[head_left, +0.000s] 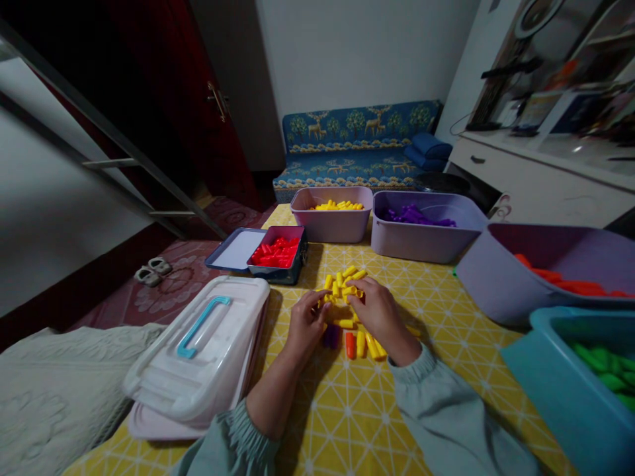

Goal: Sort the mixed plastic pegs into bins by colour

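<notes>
A loose heap of small yellow plastic tube-like pieces (349,272) lies on the tablecloth. My left hand (306,321) is at its left side, thumb and forefinger closed around a yellow piece that is mostly hidden. Across from it, my right hand (378,311) pinches another yellow piece at the heap's right edge, its fingers bent over the pile. Nearer me lie a purple piece (332,336), an orange-red piece (350,345) and several yellow ones in a rough row, partly under my right wrist.
Behind the heap stand a lilac bin (330,228) of yellow pieces and another lilac bin (417,243) of purple ones. An open case (301,254) holds red pieces. To the right are a bin (496,284) with orange pieces and a teal bin (555,377) with green ones. White lids (218,344) lie left.
</notes>
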Available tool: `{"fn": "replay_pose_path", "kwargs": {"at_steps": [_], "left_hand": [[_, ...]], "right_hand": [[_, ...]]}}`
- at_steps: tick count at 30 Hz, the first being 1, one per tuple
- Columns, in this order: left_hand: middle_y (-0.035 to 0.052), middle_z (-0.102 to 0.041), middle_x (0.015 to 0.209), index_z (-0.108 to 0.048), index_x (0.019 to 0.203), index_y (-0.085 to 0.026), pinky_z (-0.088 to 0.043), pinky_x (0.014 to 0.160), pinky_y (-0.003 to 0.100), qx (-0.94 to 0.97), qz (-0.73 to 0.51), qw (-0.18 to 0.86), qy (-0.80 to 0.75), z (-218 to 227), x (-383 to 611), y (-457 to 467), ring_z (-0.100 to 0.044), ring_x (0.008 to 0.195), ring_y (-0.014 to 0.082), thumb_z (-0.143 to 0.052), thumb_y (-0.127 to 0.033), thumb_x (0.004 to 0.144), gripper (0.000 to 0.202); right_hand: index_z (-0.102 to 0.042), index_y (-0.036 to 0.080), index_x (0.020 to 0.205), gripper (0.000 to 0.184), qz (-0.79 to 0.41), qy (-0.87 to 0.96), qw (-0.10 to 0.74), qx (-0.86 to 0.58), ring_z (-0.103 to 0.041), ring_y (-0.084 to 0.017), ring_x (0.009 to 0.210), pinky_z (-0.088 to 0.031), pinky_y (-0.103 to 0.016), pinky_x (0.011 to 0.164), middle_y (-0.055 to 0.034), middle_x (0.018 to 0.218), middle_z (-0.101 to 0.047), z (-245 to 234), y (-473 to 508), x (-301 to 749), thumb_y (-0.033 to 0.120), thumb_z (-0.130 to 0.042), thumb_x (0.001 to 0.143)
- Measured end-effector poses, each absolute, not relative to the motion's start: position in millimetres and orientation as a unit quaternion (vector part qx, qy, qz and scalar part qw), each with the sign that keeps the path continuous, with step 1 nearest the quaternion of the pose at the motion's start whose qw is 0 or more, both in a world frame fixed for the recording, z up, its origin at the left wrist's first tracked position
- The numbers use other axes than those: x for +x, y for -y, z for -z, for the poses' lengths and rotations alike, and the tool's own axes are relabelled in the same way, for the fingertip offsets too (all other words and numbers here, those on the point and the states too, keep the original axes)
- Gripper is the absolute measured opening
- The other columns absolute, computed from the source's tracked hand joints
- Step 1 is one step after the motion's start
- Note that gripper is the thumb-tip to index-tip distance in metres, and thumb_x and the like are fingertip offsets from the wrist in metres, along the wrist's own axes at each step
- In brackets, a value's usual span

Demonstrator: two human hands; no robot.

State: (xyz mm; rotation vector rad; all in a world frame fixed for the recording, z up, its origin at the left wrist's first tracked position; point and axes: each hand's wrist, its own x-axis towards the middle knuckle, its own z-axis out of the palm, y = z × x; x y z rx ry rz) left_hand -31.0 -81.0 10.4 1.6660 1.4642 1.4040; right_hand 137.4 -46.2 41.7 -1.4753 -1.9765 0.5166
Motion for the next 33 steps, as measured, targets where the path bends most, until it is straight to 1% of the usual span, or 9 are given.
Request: {"fn": "replay_pose_path", "kwargs": {"at_steps": [3,5,8,13,17,20,24,29,33], "left_hand": [[0.0076,-0.070,0.097,-0.072,0.098,-0.020,-0.049,0.077,0.027,0.594,-0.543,0.255,-0.536,-12.7,-30.4,82.0,-0.064,0.089,0.0190,-0.064,-0.022,0.080,0.020],[0.0074,-0.071,0.096,-0.071,0.097,-0.019,-0.050,0.078,0.027,0.575,-0.557,0.258,-0.541,-14.2,-29.7,83.0,-0.064,0.087,0.0184,-0.064,-0.023,0.080,0.019],[0.0063,-0.071,0.090,-0.067,0.100,-0.017,-0.051,0.073,0.026,0.532,-0.585,0.306,-0.531,-14.6,-27.7,84.4,-0.065,0.079,0.0169,-0.064,-0.030,0.082,0.022],[0.0047,-0.069,0.089,-0.063,0.103,-0.017,-0.051,0.062,0.022,0.467,-0.609,0.418,-0.486,-16.9,-22.4,87.0,-0.064,0.070,0.0145,-0.068,-0.044,0.079,0.036],[0.0049,-0.070,0.091,-0.064,0.105,-0.017,-0.049,0.054,0.020,0.412,-0.602,0.503,-0.464,-22.3,-19.1,87.9,-0.063,0.065,0.0129,-0.075,-0.048,0.072,0.047],[0.0043,-0.070,0.086,-0.066,0.102,-0.016,-0.051,0.057,0.021,0.376,-0.593,0.555,-0.446,-25.2,-18.2,87.5,-0.064,0.065,0.0128,-0.080,-0.046,0.068,0.048],[0.0037,-0.070,0.082,-0.066,0.099,-0.014,-0.053,0.060,0.022,0.350,-0.589,0.585,-0.434,-26.8,-17.7,87.0,-0.066,0.064,0.0127,-0.084,-0.040,0.063,0.047],[0.0044,-0.070,0.084,-0.064,0.101,-0.014,-0.055,0.062,0.024,0.327,-0.596,0.592,-0.432,-26.5,-13.8,87.3,-0.067,0.066,0.0136,-0.084,-0.034,0.065,0.046],[0.0050,-0.071,0.084,-0.061,0.106,-0.013,-0.055,0.057,0.023,0.320,-0.583,0.608,-0.433,-30.8,-11.3,87.5,-0.068,0.065,0.0147,-0.086,-0.030,0.061,0.053]], "right_hand": [[-0.066,0.020,0.105,0.030,-0.255,0.717,0.318,-0.565,-0.066,-0.018,0.079,-0.051,-0.029,0.074,-0.0044,0.087,-0.070,-40.7,48.3,129.6,0.022,-0.066,0.076],[-0.066,0.020,0.101,0.030,-0.290,0.704,0.325,-0.561,-0.066,-0.017,0.074,-0.050,-0.028,0.068,-0.0026,0.081,-0.070,-39.1,50.0,125.6,0.025,-0.070,0.072],[-0.067,0.019,0.099,0.029,-0.351,0.691,0.360,-0.519,-0.067,-0.017,0.075,-0.052,-0.027,0.067,-0.0034,0.084,-0.070,-38.5,52.2,121.4,0.030,-0.071,0.073],[-0.062,0.018,0.112,0.036,-0.426,0.653,0.423,-0.461,-0.069,-0.017,0.079,-0.056,-0.029,0.072,-0.0057,0.091,-0.071,-41.7,54.7,117.0,0.031,-0.065,0.078],[-0.061,0.017,0.100,0.031,-0.443,0.630,0.444,-0.458,-0.069,-0.018,0.078,-0.058,-0.029,0.067,-0.0060,0.087,-0.069,-42.4,55.9,114.8,0.034,-0.068,0.075],[-0.063,0.018,0.093,0.026,-0.486,0.603,0.449,-0.446,-0.069,-0.018,0.075,-0.059,-0.028,0.063,-0.0052,0.086,-0.070,-42.4,56.4,114.0,0.036,-0.067,0.075],[-0.063,0.018,0.096,0.027,-0.524,0.568,0.462,-0.436,-0.070,-0.017,0.073,-0.060,-0.027,0.060,-0.0055,0.091,-0.071,-41.0,55.2,115.7,0.037,-0.065,0.076],[-0.065,0.017,0.095,0.029,-0.499,0.577,0.473,-0.442,-0.068,-0.017,0.072,-0.059,-0.028,0.061,-0.0065,0.094,-0.071,-37.9,52.2,119.4,0.038,-0.067,0.076],[-0.066,0.017,0.094,0.032,-0.488,0.581,0.487,-0.434,-0.068,-0.018,0.074,-0.057,-0.027,0.064,-0.0067,0.092,-0.071,-38.6,51.4,121.0,0.045,-0.067,0.078]]}}
